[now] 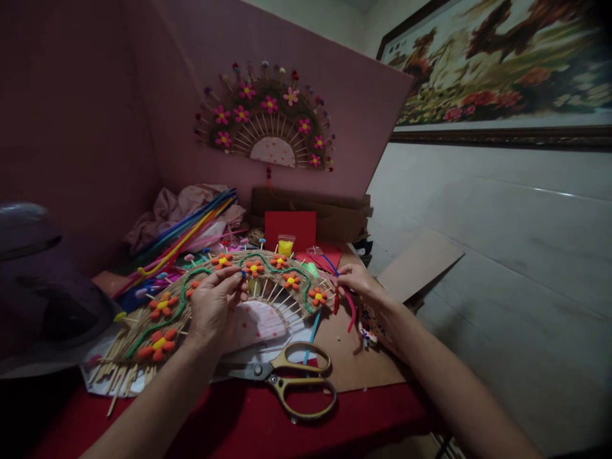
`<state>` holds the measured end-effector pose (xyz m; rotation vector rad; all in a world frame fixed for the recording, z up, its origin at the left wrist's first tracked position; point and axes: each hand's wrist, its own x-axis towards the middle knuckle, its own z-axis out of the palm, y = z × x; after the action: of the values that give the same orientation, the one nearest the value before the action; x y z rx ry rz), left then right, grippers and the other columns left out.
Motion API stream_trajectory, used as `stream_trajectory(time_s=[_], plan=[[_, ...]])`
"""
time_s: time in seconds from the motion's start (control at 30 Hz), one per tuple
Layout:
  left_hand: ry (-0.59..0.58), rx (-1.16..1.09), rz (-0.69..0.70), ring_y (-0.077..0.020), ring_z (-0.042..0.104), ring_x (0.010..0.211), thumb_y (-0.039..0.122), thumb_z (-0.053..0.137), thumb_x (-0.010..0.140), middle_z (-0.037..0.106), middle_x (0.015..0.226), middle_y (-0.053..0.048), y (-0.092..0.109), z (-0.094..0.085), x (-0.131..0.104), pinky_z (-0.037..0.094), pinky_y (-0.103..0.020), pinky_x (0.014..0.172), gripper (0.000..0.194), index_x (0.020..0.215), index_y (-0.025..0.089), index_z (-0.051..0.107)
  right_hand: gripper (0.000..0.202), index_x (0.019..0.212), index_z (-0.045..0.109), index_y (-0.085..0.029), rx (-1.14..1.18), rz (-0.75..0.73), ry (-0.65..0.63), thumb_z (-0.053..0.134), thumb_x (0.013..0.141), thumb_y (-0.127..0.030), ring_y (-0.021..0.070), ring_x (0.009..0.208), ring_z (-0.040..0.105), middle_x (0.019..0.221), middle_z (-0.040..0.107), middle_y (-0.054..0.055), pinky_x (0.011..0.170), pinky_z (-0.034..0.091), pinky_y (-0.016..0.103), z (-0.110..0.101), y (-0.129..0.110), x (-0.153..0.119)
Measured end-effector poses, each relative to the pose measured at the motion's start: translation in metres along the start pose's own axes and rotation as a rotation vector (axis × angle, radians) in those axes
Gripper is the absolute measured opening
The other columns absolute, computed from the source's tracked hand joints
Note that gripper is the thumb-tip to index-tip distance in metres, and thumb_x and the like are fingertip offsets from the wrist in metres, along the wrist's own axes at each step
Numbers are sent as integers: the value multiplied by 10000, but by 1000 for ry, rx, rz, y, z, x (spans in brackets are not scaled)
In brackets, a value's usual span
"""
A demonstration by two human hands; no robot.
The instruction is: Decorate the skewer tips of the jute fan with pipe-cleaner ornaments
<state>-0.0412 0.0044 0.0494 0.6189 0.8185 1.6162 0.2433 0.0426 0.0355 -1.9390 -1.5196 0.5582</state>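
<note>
Fingers (231, 278) of the left hand (211, 312) are closed, thumb against forefinger, pinching a small blue piece (243, 274) above the fan (148, 324); the other fingers curl loosely beside them. The fan lies on the table (239, 417), a half-round of sticks and twine with orange flowers (159, 345), a winding green strand (184, 294) and a pale spotted centre (261, 320). The right hand (361, 284), just beyond the fan's right end, also has thumb and forefinger drawn together, pinching coloured strips (352, 312); pink and red lengths hang below the grip and a blue one runs up to the left. Which of them the tips actually press, I cannot tell.

Gold-handled scissors (273, 377) lie in front of the fan, handles apart, beside brown cardboard (351, 363). Behind the fan are a small yellow packet (285, 247), a red card (289, 227) and a bundle of long coloured stems (191, 228). A second fan (268, 118), with pink flowers, is on the pink board (354, 108) at the back. Small marks near the upper left corner of the framed picture (502, 76) are too small to read, and no brand or label is legible
</note>
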Motion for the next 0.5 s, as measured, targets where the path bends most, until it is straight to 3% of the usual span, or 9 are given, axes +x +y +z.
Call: stream_trajectory(time_s=[0.23,0.5], plan=[[-5,-15,-35,-95,536,459,74,701,508,614,571,-33,-2,-1,1,391,-145,371,232,725,94,619,104,498,528,-157,-86,39,-11,596,576,-165,69,370,391,373,409,-67,379,235,191,4,16,11],[-1,-16,-41,-98,534,449,59,679,526,596,551,-26,-1,0,1,385,-152,368,199,711,95,614,69,508,536,-153,-161,51,18,593,542,-136,67,414,402,410,409,-70,399,236,181,15,27,21]])
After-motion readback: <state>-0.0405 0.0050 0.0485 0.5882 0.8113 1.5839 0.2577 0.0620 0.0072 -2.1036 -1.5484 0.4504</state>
